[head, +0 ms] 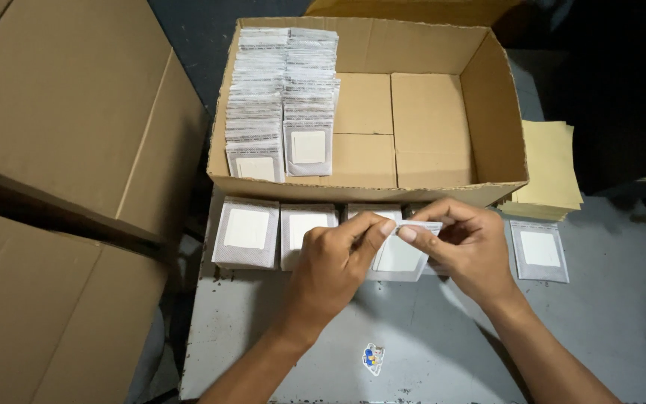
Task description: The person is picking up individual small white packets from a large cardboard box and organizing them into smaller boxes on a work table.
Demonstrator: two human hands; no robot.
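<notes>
Head view: a small flat packet is pinched at its top edge between both hands, left hand and right hand, above packet stacks lined along the grey table, just before the open carton with filed rows.

A grey worktable stands in dim light; large closed cardboard cartons sit left, dark floor beyond them.

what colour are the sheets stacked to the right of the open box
Pale yellow sheets, seen in the head view, beside the cardboard box.
</notes>
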